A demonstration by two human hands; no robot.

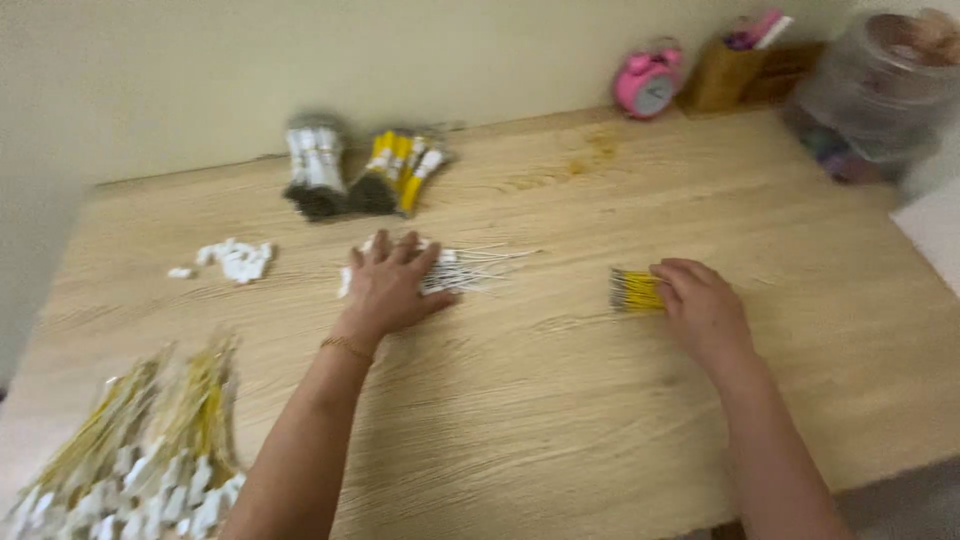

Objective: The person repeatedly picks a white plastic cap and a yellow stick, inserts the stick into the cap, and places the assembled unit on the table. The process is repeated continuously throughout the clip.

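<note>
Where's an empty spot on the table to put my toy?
Bare wood lies between the hands, left and right, down to the near edge, and between the bundles and pink clock. Crowded: wire heap, white bits.

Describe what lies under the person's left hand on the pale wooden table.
Under the left hand lies a loose spread of thin white wires with small white connectors, fanning out rightward on the pale wooden table. The wire ends beneath the palm are covered.

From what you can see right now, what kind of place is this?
Probably a home work desk used for small assembly: a wooden table against a plain wall, a pink alarm clock, a pen holder, and bundles of thin yellow and white wires.
</note>
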